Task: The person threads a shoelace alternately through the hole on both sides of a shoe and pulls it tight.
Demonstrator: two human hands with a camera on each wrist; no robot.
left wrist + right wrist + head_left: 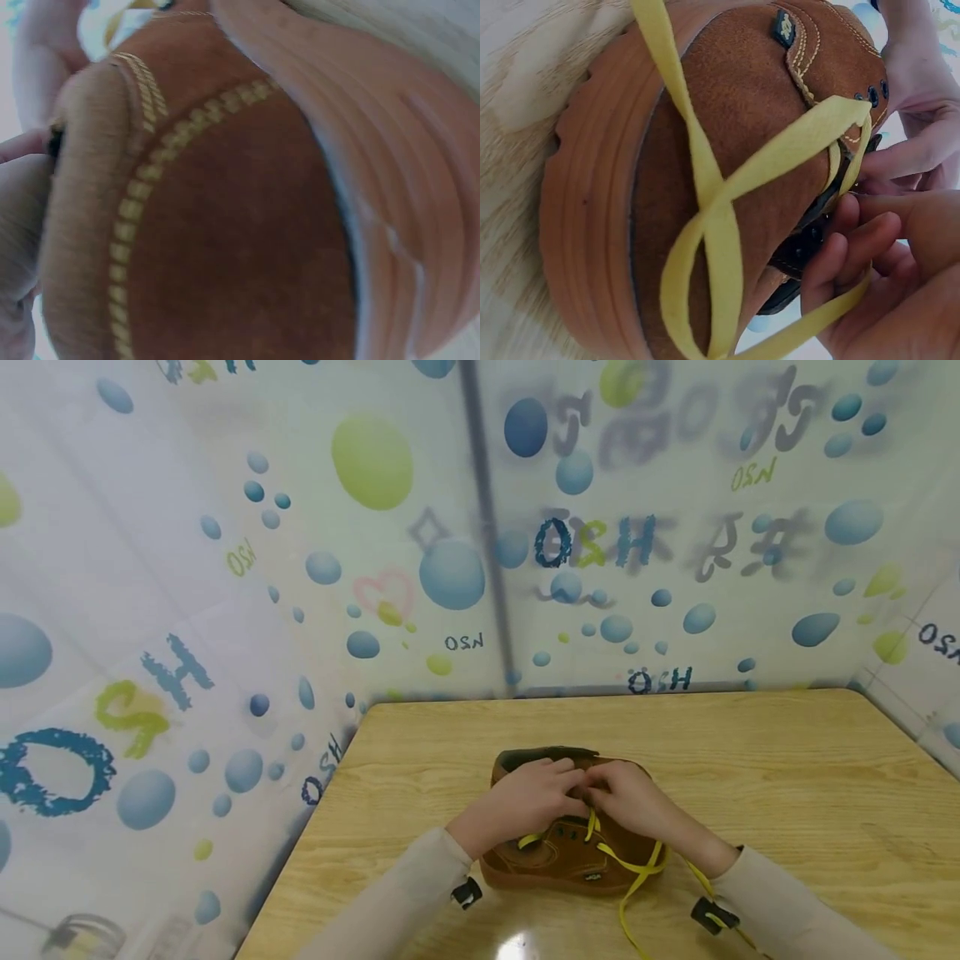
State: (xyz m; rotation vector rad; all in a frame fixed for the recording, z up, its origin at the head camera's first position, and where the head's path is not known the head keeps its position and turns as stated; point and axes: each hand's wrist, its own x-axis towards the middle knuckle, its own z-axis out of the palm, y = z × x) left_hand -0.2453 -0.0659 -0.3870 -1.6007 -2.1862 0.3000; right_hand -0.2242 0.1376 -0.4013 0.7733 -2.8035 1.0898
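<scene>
"Sleeves (397,893) nearest. Shoe's position?"
"Shoe (555,870) on tabletop (787,777), toward left edge; right hand (633,795) pinches yellow lace (791,155); left hand (527,803), grip unclear."
"Handling?"
"Probably stiff sole (375,112), soft upper (727,82) (lace limp); hold at heel (240,225)."

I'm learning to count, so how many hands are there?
2. The left hand is nearer the heel of the brown shoe; the right hand is nearer the toe. Parts of both are hidden.
</scene>
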